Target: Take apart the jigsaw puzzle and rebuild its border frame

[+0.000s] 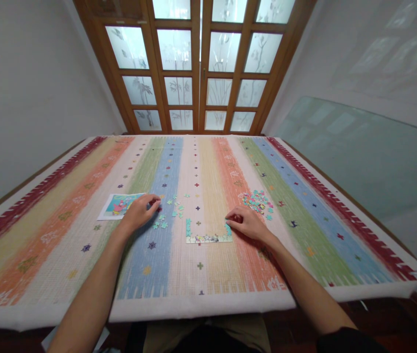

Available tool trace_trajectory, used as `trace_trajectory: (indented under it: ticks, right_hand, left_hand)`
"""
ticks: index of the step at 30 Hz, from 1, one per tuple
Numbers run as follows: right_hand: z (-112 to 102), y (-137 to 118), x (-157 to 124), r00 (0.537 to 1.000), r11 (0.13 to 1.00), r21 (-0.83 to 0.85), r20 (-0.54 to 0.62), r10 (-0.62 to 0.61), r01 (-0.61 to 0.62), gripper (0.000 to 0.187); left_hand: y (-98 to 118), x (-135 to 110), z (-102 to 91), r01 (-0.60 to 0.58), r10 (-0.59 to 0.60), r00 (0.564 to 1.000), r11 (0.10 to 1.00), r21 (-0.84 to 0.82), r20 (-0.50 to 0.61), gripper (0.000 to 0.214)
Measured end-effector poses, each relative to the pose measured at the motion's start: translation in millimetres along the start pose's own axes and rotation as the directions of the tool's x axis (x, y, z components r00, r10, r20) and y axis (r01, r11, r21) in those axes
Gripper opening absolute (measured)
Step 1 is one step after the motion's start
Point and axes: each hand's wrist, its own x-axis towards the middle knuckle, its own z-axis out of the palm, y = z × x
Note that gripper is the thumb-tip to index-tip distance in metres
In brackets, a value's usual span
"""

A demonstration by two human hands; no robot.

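My left hand (141,211) hovers over the right side of a picture card (115,206) showing a pink cartoon figure. Its fingers are curled together, and whatever may be between them is hidden. Just right of it lie loose teal puzzle pieces (162,223). In front of me is a partly joined jigsaw puzzle (208,239), with a bottom row and short teal columns rising at both sides. My right hand (245,223) is at the top of the right column, thumb and forefinger pinched on a puzzle piece that is mostly covered by the fingertips.
A pile of mixed puzzle pieces (258,200) lies beyond my right hand. More teal pieces are scattered between the card and the puzzle. A striped cloth (201,279) covers the table. Past its far edge stand wooden glazed doors (199,73); a glass panel (359,147) leans at right.
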Motion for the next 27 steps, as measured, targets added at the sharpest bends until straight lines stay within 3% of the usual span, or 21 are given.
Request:
trace_trajectory:
  ticks: [10,15,19,27]
  right_hand:
    - [0,-1,0,1.000,1.000,-0.012,0.000,-0.008,0.008,0.008]
    - [1,0,0,1.000,1.000,-0.005,0.000,-0.012,0.012,0.009]
    - [2,2,1,1.000,1.000,-0.012,-0.010,-0.001,0.001,0.011]
    - [2,3,2,1.000,1.000,-0.020,-0.011,-0.014,0.013,0.009]
  left_hand:
    - [-4,-1,-8.8,0.016,-0.009,0.987,0.999,-0.043,0.161,0.026]
    - [-11,-6,-18.4,0.053,-0.005,0.944,0.989,-0.135,0.330,0.024]
    - [-10,-8,-23.9,0.037,0.015,0.903,0.993,-0.113,0.430,0.027]
    - [-8,-8,-24.3,0.052,0.007,0.879,0.993,-0.110,0.476,0.026]
